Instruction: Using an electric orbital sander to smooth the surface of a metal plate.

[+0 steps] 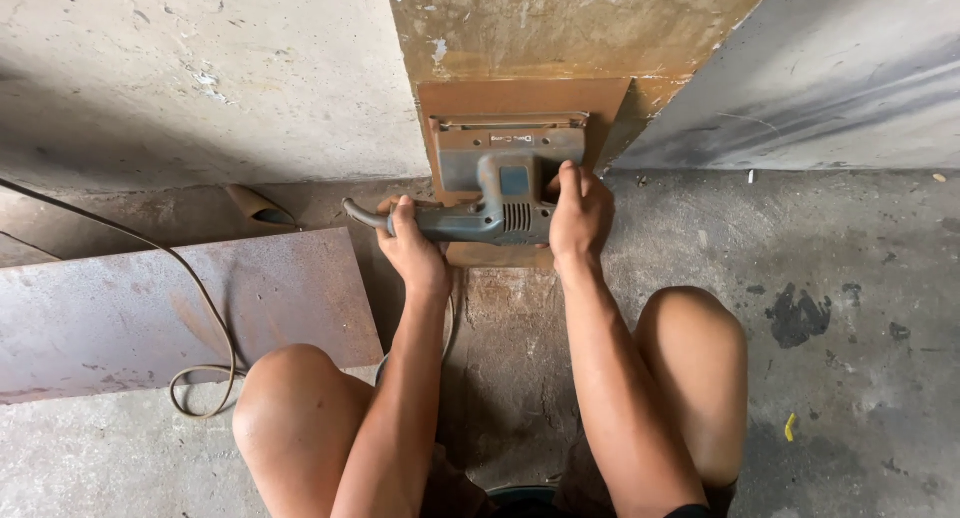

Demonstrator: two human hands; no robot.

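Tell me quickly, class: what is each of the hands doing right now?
Left hand: closed around the rear handle of the grey power sander.
Right hand: closed on the sander's front body.

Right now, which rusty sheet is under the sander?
The small brown sheet between the knees, under the sander both hands grip. The big sheet lies untouched at left.

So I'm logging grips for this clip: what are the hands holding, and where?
Both hold the grey-blue power sander: left hand around the rear handle, right hand on its body's side.
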